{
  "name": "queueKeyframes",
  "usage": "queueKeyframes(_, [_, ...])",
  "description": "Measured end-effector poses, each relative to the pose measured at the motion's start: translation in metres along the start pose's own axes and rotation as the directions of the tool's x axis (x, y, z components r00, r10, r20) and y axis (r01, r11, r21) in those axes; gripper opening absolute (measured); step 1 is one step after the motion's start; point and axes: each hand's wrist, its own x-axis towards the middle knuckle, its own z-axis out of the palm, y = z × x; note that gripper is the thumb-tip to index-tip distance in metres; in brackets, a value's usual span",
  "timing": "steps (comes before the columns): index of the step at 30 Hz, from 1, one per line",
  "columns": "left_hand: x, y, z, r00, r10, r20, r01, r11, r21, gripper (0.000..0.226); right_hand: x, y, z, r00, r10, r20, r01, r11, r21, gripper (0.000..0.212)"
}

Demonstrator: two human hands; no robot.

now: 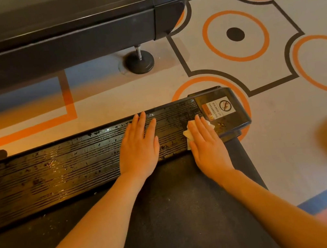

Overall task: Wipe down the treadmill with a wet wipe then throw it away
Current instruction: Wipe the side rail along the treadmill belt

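With flat, straight fingers the right hand (206, 145) is pressing the wet wipe (190, 134) onto the treadmill's ribbed side rail (69, 171) near its right end, risking it bunching and slipping free, while the left hand (139, 147) is resting flat beside.

Left hand (138, 147) flat on the wet ribbed side rail (58, 168) of the treadmill (173, 218); right hand (206, 145) presses a wipe (187, 134) near the rail's end cap (224, 109).

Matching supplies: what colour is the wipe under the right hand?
White, seen in the head view: the wipe under the right hand.
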Motion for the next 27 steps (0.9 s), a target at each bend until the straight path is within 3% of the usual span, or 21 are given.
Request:
queueKeyframes(12, [0.0, 0.0, 0.002, 1.0, 0.01, -0.003, -0.01, 1.0, -0.005, 0.052, 0.036, -0.003, -0.007, 0.999, 0.038, 0.019, -0.038, 0.999, 0.006, 0.053])
queueKeyframes(16, [0.0, 0.0, 0.002, 1.0, 0.01, -0.008, -0.01, 1.0, 0.019, 0.052, 0.003, -0.004, 0.008, 0.998, -0.009, -0.064, 0.009, 1.0, 0.001, 0.051])
queueKeyframes(21, [0.0, 0.0, 0.004, 1.0, 0.008, -0.016, -0.008, 1.0, 0.011, 0.051, -0.031, -0.016, 0.023, 0.992, -0.126, -0.007, 0.126, 0.991, -0.054, 0.054])
queueKeyframes(27, [0.0, 0.0, 0.005, 1.0, 0.001, -0.013, -0.001, 1.0, 0.009, 0.051, -0.014, -0.024, 0.026, 0.971, -0.237, -0.025, 0.235, 0.971, -0.047, 0.061])
